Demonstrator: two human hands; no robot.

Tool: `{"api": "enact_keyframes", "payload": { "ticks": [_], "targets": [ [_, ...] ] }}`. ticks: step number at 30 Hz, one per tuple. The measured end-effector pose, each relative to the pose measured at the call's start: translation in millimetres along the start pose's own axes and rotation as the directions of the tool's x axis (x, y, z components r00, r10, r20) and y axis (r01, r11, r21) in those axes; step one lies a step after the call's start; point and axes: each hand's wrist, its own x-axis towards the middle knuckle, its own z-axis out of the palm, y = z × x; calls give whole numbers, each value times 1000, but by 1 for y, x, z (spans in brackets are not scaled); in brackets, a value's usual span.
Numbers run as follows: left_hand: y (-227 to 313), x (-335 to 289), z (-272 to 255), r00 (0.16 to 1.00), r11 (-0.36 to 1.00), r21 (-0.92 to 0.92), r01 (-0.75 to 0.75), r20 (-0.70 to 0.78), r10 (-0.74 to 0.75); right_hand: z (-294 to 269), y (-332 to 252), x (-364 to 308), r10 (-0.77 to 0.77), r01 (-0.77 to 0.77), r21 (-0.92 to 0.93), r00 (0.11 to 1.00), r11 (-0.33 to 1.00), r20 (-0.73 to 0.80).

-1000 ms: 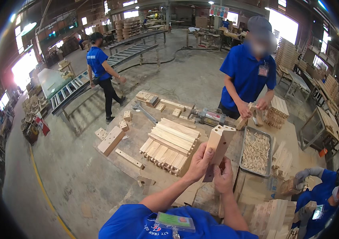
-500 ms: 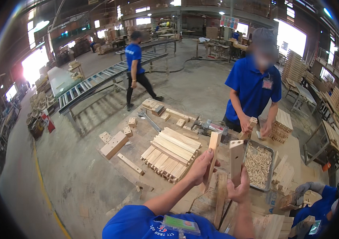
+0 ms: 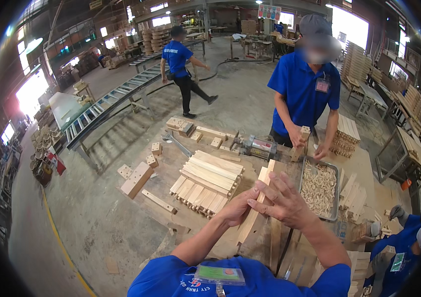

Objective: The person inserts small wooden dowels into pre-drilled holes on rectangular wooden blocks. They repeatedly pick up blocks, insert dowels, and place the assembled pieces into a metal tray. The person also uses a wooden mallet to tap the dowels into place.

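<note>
Wooden bars [image 3: 250, 226], pale, two: side by side and tilted, held above the worktable [image 3: 167, 171], tops leaning toward 1 o'clock. Half a second ago they stood apart, one to each hand; now they have come together – whether their faces fully touch is hidden by the fingers.

Left hand [image 3: 238, 208], at 8 o'clock of the bars: closed about them, thumb forward, fingertips mostly hidden behind the wood.

Right hand [image 3: 285, 202], at 3 o'clock: changed from a grip on its own bar to a spread hand, fingers fanned across the wood (how firmly it presses, cannot tell).

Bearing on the work: the bars now seem to be handled as one pair, the left hand apparently carrying the weight; no dowel shows between them.

Surroundings, taken from the bars: stack of slats [image 3: 210, 178] at 10 o'clock; drilled block [image 3: 137, 180] at 9, well apart; metal cylinder [image 3: 261, 147] at 12; tray [image 3: 339, 190] of short dowels [image 3: 317, 190] near 3; co-worker [image 3: 302, 89] at 1, gripping an upright drilled piece [image 3: 297, 151].
</note>
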Motion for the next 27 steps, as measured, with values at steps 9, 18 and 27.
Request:
{"api": "enact_keyframes", "payload": {
  "ticks": [9, 18, 27],
  "targets": [
    [-13, 6, 6, 994, 984, 160, -77, 83, 64, 17, -29, -37, 382, -393, -124, 918, 911, -102],
    [-32, 11, 31, 986, 878, 452, -157, 25, 163, 25, -44, -63, 648, -636, 129, 751, 761, -125],
    [-61, 12, 14, 955, 829, 490, -269, 23, 296, 52, -89, -110, 781, -488, 829, 391, -273, 488]
  ]
}}
